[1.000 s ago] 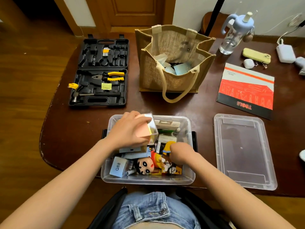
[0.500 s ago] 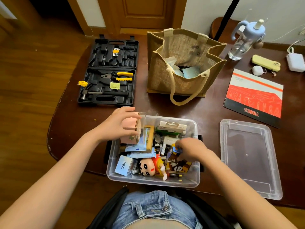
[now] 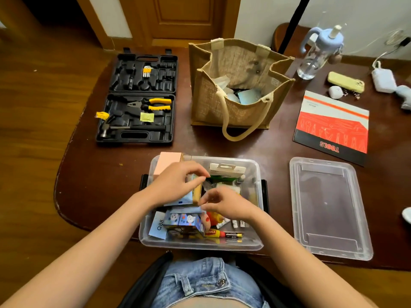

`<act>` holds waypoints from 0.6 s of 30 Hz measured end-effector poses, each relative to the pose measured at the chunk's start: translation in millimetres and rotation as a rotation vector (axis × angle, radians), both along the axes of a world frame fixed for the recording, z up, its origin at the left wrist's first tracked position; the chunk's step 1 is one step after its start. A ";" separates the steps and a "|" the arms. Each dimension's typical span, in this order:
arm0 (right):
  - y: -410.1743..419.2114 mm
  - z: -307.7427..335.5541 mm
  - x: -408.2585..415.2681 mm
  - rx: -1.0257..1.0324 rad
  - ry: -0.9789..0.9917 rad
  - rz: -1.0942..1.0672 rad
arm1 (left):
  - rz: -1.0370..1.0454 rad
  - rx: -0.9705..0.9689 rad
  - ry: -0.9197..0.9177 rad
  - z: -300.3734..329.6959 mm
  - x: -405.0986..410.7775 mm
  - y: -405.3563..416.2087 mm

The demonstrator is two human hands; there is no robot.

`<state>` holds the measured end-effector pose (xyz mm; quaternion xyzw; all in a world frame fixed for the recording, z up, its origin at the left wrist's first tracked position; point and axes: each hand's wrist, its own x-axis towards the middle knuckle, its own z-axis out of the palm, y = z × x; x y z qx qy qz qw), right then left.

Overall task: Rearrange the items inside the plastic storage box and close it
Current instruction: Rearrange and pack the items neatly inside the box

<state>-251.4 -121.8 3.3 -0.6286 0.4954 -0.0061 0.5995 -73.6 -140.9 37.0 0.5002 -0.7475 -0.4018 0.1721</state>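
Our box (image 3: 255, 174) sits at the near edge of the table (image 3: 106, 174), full of small light things: cardboard packs, a pink block (image 3: 166, 163) at the far-left corner, batteries (image 3: 232, 235) along the front wall. Thin clear plastic, so we judge it light, slick and a bit flexible; take it by the rim or the black side latches. Our left hand (image 3: 175, 185) rests on the packs at the left, fingers half curled; whether they grip anything we cannot tell. Our right hand (image 3: 226, 204) hovers mid-box, thumb and fingers near together in a loose pinch, holding nothing we can see. The lid (image 3: 329, 205) lies flat just right of the box; grasp it by its long edges.
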 end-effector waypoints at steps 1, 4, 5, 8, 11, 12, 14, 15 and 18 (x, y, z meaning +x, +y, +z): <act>-4.4 -6.1 -9.4 -0.104 0.140 -0.040 | -0.063 -0.033 -0.070 -2.1 -2.1 0.6; -13.8 -27.2 -30.9 -0.333 0.619 0.005 | -0.186 -0.112 -0.198 -4.5 -7.2 2.3; -14.3 -33.9 -31.7 -0.322 0.703 0.061 | -0.196 -0.130 -0.207 -5.0 -9.1 3.1; -13.3 -54.7 -24.2 -0.246 0.786 0.147 | -0.240 -0.106 -0.215 -9.2 -18.5 9.4; -16.7 -68.0 -22.9 -0.238 0.802 0.189 | -0.394 0.021 -0.327 -20.7 -32.5 19.7; -17.9 -70.8 -24.0 -0.246 0.812 0.215 | -0.434 0.070 -0.374 -25.7 -36.2 22.4; -20.6 -76.1 -25.5 -0.246 0.828 0.255 | -0.442 0.156 -0.423 -34.6 -40.1 24.3; -22.3 -78.2 -25.7 -0.232 0.837 0.266 | -0.412 0.191 -0.421 -38.0 -40.6 23.6; -28.2 -82.4 -25.1 -0.165 0.857 0.284 | -0.314 0.254 -0.402 -46.0 -39.8 18.2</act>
